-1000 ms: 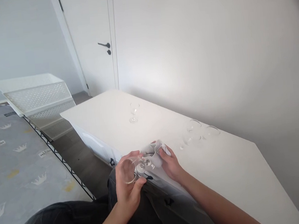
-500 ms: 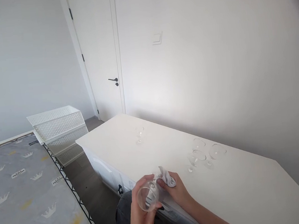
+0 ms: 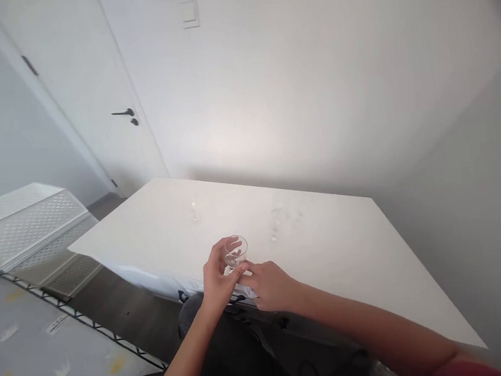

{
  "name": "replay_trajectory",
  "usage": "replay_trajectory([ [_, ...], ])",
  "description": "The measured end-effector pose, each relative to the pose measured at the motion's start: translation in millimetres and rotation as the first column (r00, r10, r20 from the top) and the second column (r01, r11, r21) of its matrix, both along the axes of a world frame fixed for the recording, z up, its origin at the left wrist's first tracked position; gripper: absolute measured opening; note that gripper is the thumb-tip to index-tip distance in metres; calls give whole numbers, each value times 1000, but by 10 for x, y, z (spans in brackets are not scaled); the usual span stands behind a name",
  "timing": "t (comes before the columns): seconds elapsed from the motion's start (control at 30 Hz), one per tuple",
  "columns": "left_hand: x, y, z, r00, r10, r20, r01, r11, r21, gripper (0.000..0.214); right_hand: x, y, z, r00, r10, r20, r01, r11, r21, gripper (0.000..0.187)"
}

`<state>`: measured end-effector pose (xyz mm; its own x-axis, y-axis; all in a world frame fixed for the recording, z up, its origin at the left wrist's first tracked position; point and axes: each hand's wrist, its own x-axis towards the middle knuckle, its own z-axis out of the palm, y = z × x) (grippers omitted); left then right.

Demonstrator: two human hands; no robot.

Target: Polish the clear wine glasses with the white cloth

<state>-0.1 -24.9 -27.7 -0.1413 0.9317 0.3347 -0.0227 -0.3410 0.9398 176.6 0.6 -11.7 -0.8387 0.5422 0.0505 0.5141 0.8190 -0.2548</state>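
Observation:
A clear stemmed glass (image 3: pixel 236 251) stands upright in my grip over the table's near edge, its bowl open to the top. My left hand (image 3: pixel 217 278) wraps the bowl from the left, thumb across the front. Just under the bowl, my right hand (image 3: pixel 274 286) is closed around a white cloth (image 3: pixel 248 290), most of which its fingers hide. The glass's stem and foot are largely covered by my hands.
On the white tabletop (image 3: pixel 350 261), one blurred glass (image 3: pixel 195 212) is at the left and several glasses (image 3: pixel 278 215) are grouped near the middle. A white perforated rack (image 3: pixel 32 224) and a patterned mattress (image 3: pixel 32 362) lie left of the table.
The view has swung right. The glass has gone from tilted toward me to upright, and my right hand with the cloth has moved beneath its bowl.

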Motion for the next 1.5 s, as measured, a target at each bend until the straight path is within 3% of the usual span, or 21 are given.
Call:
replay_trajectory([
  [0.13,320,120,-22,988,-145,56,144,989,10,61,231,-115,90,974,-169,149,158,984,79,54],
  [0.27,658,197,-37,959,-272,76,274,961,-22,58,487,-237,58,925,-260,278,242,965,97,44],
  [0.37,883,257,-26,936,-346,69,350,935,-64,57,704,-310,25,889,-337,310,323,941,99,51],
  [0.5,1121,324,-20,926,-370,69,376,918,-125,56,964,-361,-19,836,-435,335,417,900,129,69],
  [0.67,1362,373,-84,924,-379,47,381,906,-181,59,1137,-343,-110,825,-454,337,451,888,91,55],
  [0.8,1404,307,-143,938,-347,-3,342,926,-162,83,1221,-260,-153,806,-505,310,504,859,88,63],
  [0.87,1267,271,-138,963,-265,-56,255,957,-134,72,1272,-171,-155,780,-544,309,540,835,107,76],
  [0.93,967,308,-93,986,-128,-110,114,985,-126,39,1326,-54,-146,754,-573,320,570,814,115,83],
  [1.0,512,468,-22,977,122,-175,-138,987,-80,21,1375,57,-135,737,-592,326,592,798,109,83],
  [1.03,250,594,9,931,307,-198,-318,948,-23,24,1397,92,-132,735,-596,324,599,794,102,83],
  [1.07,-16,740,30,842,488,-231,-496,868,26,27,1417,105,-132,734,-602,314,606,790,96,83],
  [1.1,-270,894,36,745,613,-262,-621,781,61,29,1432,90,-135,735,-612,293,614,783,95,81],
  [1.13,-496,1043,25,697,658,-285,-668,740,73,30,1440,45,-141,743,-619,256,617,781,98,79],
  [1.2,-831,1289,-38,689,648,-323,-682,731,11,49,1425,-116,-161,778,-616,124,605,788,115,70],
  [1.27,-992,1445,-125,798,528,-289,-578,807,-123,65,1344,-307,-183,859,-509,-54,512,854,91,61],
  [1.3,-1020,1498,-163,820,520,-238,-564,805,-185,69,1271,-381,-191,870,-473,-139,484,874,54,58],
  [1.33,-1024,1543,-193,851,495,-173,-523,823,-222,70,1174,-424,-196,861,-456,-223,465,885,-15,57],
  [1.4,-1006,1619,-224,898,436,-56,-436,867,-242,71,904,-394,-196,818,-438,-372,350,893,-282,52],
  [1.43,-997,1651,-226,923,384,-8,-374,895,-241,69,738,-318,-193,768,-485,-418,279,842,-462,38],
  [1.5,-991,1693,-215,956,283,75,-262,942,-210,62,377,-69,-187,618,-631,-468,90,649,-755,24],
])
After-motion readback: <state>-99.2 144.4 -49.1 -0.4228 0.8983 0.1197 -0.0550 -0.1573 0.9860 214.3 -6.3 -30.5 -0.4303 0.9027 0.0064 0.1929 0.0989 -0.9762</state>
